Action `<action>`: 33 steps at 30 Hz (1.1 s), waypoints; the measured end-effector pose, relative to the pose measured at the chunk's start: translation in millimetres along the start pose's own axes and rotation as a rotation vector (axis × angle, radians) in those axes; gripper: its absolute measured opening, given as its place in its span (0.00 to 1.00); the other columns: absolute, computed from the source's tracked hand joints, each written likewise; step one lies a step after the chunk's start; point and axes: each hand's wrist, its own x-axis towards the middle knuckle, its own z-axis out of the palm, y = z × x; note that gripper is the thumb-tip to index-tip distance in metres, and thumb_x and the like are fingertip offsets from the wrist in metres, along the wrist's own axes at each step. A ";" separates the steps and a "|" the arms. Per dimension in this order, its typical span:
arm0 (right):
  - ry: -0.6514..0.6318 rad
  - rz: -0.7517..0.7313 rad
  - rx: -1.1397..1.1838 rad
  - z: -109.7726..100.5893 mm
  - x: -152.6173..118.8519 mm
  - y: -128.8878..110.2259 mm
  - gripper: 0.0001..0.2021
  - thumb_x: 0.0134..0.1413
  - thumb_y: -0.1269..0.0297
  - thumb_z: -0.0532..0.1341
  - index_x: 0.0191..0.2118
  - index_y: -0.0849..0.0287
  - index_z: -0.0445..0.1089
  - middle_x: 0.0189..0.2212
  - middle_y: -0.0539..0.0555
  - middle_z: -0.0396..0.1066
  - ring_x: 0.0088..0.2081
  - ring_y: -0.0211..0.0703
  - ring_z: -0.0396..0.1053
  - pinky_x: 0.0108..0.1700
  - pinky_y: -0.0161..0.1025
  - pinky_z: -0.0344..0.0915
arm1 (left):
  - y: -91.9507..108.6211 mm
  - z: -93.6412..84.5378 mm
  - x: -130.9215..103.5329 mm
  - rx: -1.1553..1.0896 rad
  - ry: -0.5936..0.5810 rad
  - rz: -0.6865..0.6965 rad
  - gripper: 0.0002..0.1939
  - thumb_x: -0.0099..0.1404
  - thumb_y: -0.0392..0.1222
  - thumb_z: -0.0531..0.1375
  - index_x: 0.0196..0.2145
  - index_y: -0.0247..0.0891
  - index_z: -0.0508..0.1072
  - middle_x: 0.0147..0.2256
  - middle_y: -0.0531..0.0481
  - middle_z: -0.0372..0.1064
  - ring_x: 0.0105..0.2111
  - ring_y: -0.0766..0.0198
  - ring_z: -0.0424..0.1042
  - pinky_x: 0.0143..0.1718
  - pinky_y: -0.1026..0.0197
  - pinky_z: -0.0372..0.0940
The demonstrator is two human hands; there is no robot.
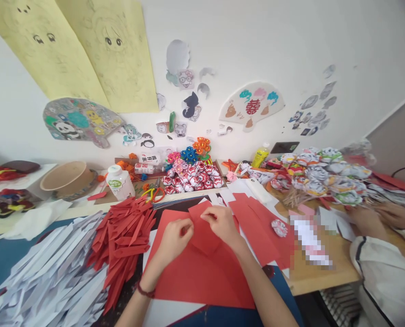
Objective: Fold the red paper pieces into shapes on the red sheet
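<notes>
My left hand (175,240) is curled, with thumb and forefinger brought together at the left edge of a small red paper sheet (205,238). Facing it, my right hand (222,223) pinches at the upper part of the same sheet, fingertips pressed together. Exactly how the fingers grip the paper is hard to make out. Under both hands lies a larger red paper sheet (202,286), with white paper showing beneath it. Left of my left hand is a heap of folded red paper strips (123,245), beside a bigger pile of white paper strips (55,268).
Scissors (154,194), a white bottle (120,182) and red-white paper flowers (193,177) stand behind. More red sheets (257,222) lie to the right. Further right, a co-worker's hands (376,220) are near white paper flowers (325,172). A beige bowl (66,177) sits left.
</notes>
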 end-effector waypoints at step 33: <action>-0.521 0.045 0.253 -7.3 -11.7 11.0 0.08 0.46 0.72 0.56 0.24 0.60 0.72 0.20 0.45 0.68 0.24 0.34 0.61 0.28 0.30 0.57 | -7.4 -15.6 -6.2 -0.025 -0.035 -0.033 0.14 0.63 0.44 0.55 0.25 0.37 0.75 0.24 0.52 0.74 0.26 0.65 0.67 0.30 0.65 0.55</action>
